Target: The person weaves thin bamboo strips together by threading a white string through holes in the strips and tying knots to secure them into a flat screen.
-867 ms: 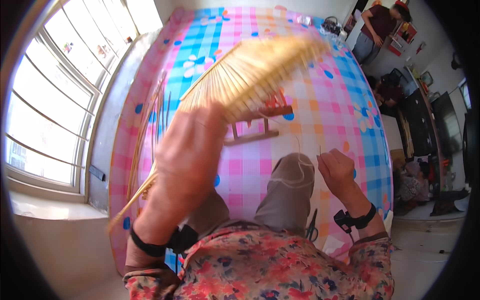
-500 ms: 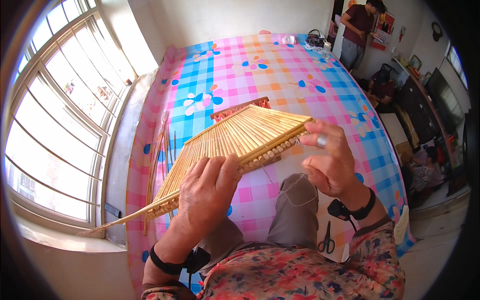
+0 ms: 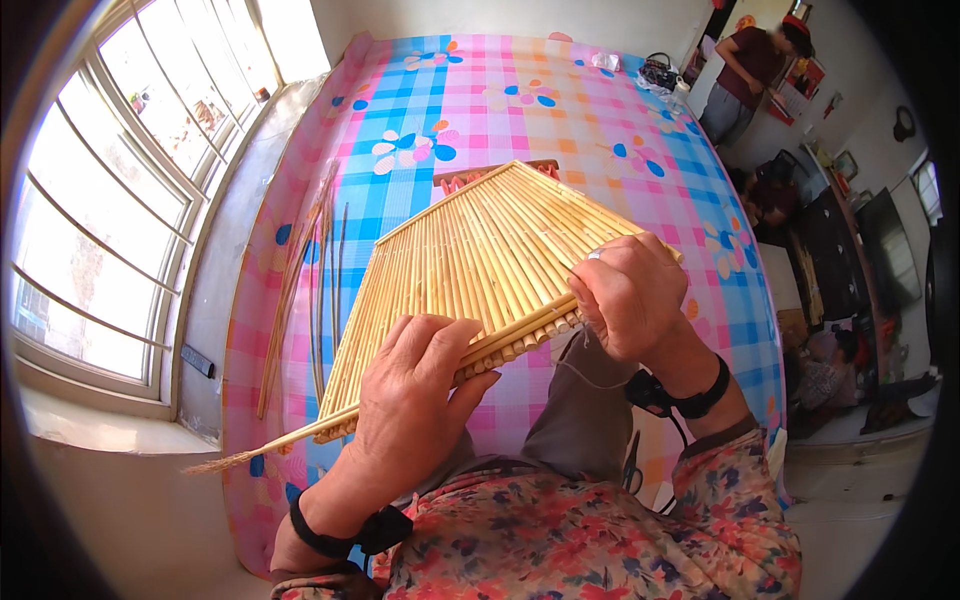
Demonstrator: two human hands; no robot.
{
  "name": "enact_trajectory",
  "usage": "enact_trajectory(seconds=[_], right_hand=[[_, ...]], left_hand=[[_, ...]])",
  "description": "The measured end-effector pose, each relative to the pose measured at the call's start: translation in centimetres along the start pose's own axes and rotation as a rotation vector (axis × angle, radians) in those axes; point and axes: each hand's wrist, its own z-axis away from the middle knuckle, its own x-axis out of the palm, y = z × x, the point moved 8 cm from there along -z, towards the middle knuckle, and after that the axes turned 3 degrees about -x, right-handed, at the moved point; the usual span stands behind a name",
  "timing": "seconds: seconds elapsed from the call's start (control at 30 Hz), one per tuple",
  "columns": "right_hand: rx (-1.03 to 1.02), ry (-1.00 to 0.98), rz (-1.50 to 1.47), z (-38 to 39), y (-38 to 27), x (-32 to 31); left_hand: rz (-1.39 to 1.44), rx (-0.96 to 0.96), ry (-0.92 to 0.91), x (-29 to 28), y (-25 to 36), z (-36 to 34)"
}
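Observation:
A panel of pale yellow reed stalks [image 3: 470, 250], bound side by side, slants across in front of me. Its far side touches a brown wooden bar with red cloth [image 3: 450, 180]. Along the near edge, my left hand [image 3: 420, 390] is wrapped round the stalks, thumb below. A single stalk with a frayed tip [image 3: 240, 455] sticks out past it to the lower left. Farther right, my right hand [image 3: 632, 295] is closed on the same edge, fingers over the top. A thin thread [image 3: 590, 378] hangs in a loop below it.
Loose thin stalks [image 3: 290, 300] lie on the checked sheet [image 3: 410, 70] to the left. Scissors [image 3: 632, 470] rest by my right thigh. A barred window [image 3: 110, 200] is at left, with a dark remote [image 3: 198, 361] on its sill. A person [image 3: 745, 75] stands at far right.
My right hand has come down from the raised thread and closed over the panel's edge. The panel now faces me more fully. My left hand keeps its hold.

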Motion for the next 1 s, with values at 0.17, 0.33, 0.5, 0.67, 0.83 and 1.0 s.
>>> enact_trajectory(seconds=[0.17, 0.33, 0.5, 0.67, 0.83, 1.0], right_hand=[[-0.024, -0.003, 0.003, -0.8, -0.3, 0.0], [-0.026, -0.041, 0.007, -1.7, -0.5, 0.3], [-0.027, -0.070, 0.008, -2.2, -0.4, 0.4], [-0.017, -0.042, 0.013, -2.5, 0.2, 0.5], [-0.026, -0.060, 0.000, -3.5, 0.1, 0.6], [0.028, 0.004, 0.015, -4.0, 1.3, -0.2]], left_hand=[[0.087, -0.007, 0.016, -0.8, -0.2, -0.2], [0.050, 0.116, 0.102, -1.4, 0.1, 0.1], [-0.140, 0.282, 0.104, -1.2, 1.2, 0.6], [-0.470, 0.403, 0.251, -0.7, 2.1, 2.1], [-0.592, 0.445, 0.340, -0.7, 1.9, 2.3], [-0.543, 0.487, 0.391, -1.9, 2.3, 1.4]])
